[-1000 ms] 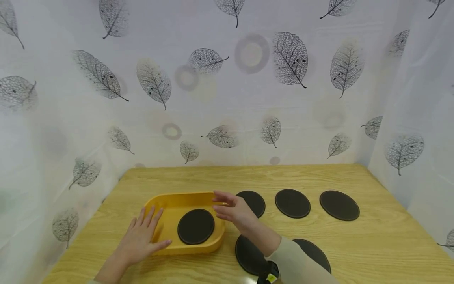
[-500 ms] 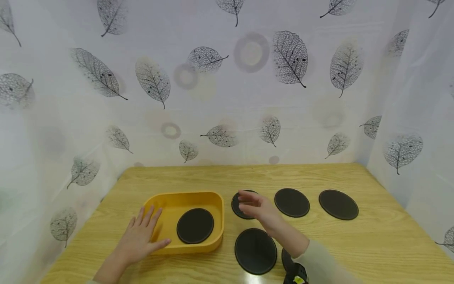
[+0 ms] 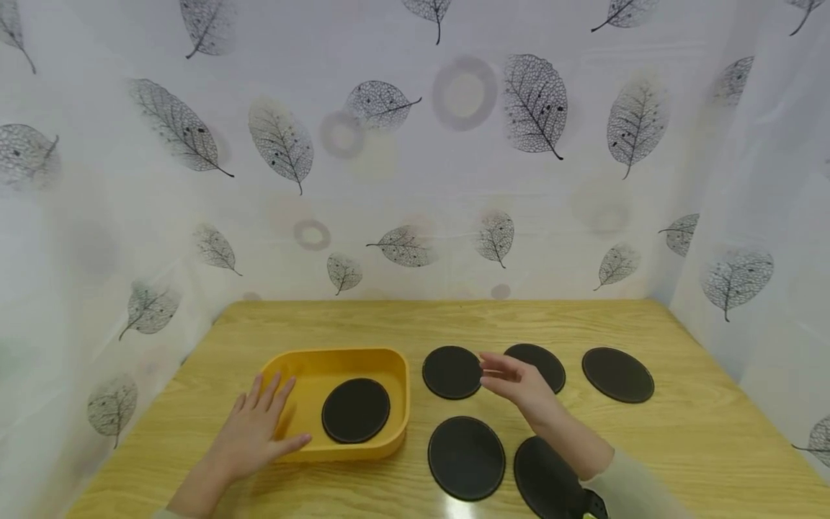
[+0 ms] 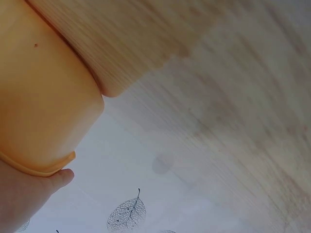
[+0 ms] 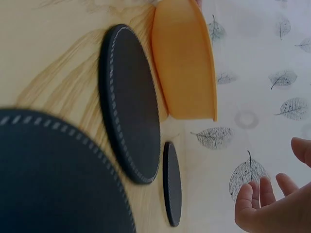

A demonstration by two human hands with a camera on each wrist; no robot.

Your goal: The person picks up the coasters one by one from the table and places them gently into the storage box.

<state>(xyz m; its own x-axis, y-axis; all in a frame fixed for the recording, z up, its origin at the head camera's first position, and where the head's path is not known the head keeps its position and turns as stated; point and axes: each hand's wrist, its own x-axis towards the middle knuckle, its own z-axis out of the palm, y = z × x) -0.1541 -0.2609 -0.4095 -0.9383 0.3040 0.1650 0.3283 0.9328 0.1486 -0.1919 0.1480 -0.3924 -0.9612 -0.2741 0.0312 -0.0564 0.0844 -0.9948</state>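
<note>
A yellow tray point(image 3: 337, 454) sits on the left side of the table, with one round black coaster point(image 3: 356, 411) lying flat inside it. My left hand point(image 3: 249, 432) rests on the tray's left edge, fingers spread; the left wrist view has its thumb point(image 4: 60, 179) at the rim. My right hand point(image 3: 528, 393) is raised over the table with loosely bent fingers and nothing in them. From the head it overlaps the back middle coaster point(image 3: 550, 364). Just left of it lies another black coaster point(image 3: 452, 372), and its forearm partly covers the front right coaster point(image 3: 541, 472).
Two more black coasters lie on the wooden table point(image 3: 707, 447): one front left point(image 3: 466, 458), one back right point(image 3: 618, 375). Pale stitching runs round a coaster's edge point(image 5: 131, 102) in the right wrist view. A leaf-patterned curtain point(image 3: 415, 180) encloses the back and sides.
My right hand has moved right, from over the tray's right edge to the back middle coaster, uncovering the back left and front left coasters. My left hand has stayed on the tray.
</note>
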